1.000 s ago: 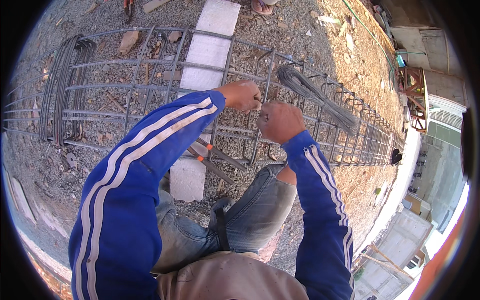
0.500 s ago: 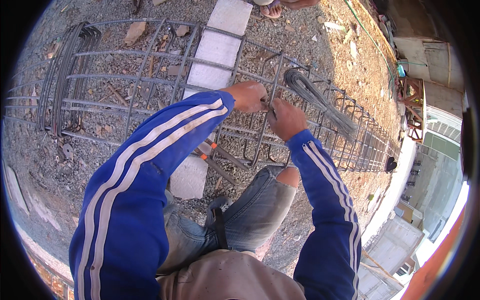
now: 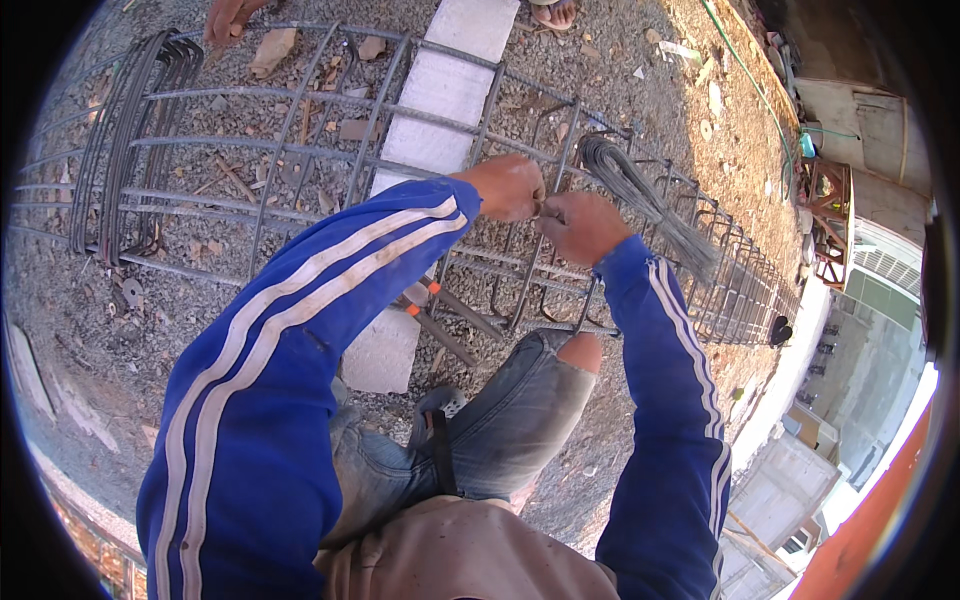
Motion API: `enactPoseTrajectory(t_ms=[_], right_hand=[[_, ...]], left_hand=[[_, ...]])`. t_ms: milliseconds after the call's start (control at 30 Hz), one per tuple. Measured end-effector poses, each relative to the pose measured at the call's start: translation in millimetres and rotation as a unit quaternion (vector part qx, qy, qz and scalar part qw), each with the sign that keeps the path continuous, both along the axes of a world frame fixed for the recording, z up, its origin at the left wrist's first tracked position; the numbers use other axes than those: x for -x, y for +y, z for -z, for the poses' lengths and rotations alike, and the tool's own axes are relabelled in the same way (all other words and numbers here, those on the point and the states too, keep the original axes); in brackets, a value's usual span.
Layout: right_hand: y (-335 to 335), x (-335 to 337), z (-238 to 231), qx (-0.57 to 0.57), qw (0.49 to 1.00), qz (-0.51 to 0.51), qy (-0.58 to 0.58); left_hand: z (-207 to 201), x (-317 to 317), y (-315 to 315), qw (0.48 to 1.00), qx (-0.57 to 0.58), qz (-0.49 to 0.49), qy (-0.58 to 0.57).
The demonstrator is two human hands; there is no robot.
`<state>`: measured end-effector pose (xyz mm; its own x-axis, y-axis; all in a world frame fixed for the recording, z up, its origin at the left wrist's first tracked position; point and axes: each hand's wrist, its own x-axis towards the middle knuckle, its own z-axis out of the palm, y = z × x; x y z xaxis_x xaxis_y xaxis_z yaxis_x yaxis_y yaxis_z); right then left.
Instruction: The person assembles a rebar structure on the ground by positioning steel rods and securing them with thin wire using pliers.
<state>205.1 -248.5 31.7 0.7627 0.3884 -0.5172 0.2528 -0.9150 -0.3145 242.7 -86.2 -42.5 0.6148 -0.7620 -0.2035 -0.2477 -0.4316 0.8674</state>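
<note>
My left hand (image 3: 508,187) and my right hand (image 3: 582,228) meet at a bar of a long steel rebar cage (image 3: 380,108). Both are closed, fingertips pinched almost together. Whatever lies between them is too small to make out. Just right of my right hand, a looped bundle of thin grey wire (image 3: 655,205) rests on the cage. Below my hands, a cutting tool's pair of dark handles with orange bands (image 3: 455,315) lies across the bars, its head hidden by my left sleeve.
Bent steel stirrups (image 3: 125,150) hang bunched at the cage's left. A pale block (image 3: 450,70) runs beneath the bars; another pale slab (image 3: 380,352) lies near my knee. A co-worker's hand (image 3: 228,18) is at the upper left, a foot (image 3: 555,13) at the top. Gravel covers the ground.
My right hand has turned slightly, its wrist swinging right and up, while both hands stay pinched together. A co-worker's hand now shows at the upper left. The view has shifted a little.
</note>
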Motion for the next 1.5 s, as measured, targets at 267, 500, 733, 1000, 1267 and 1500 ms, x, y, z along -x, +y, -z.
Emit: enactPoseTrajectory(t_ms=[267, 500, 733, 1000, 1267, 1500], right_hand=[[-34, -8, 14, 0.042, 0.971, 0.235, 0.025], [-14, 143, -8, -0.165, 0.931, 0.290, -0.146], [-33, 257, -42, -0.332, 0.722, 0.605, 0.040], [-16, 318, -69, -0.319, 0.834, 0.450, 0.017], [-15, 251, -139, -0.098, 0.924, 0.275, -0.248], [17, 147, -209, 0.114, 0.913, 0.067, -0.385]], left_hand=[[7, 1, -7, 0.999, 0.034, 0.018, -0.026], [-16, 5, 0, 0.999, -0.013, 0.034, -0.022], [-16, 44, -5, 0.969, -0.023, -0.093, -0.229], [-42, 113, -60, 0.864, 0.021, -0.493, 0.099], [-26, 170, -93, 0.524, 0.448, -0.454, 0.564], [-42, 180, -105, 0.564, 0.421, -0.510, 0.495]])
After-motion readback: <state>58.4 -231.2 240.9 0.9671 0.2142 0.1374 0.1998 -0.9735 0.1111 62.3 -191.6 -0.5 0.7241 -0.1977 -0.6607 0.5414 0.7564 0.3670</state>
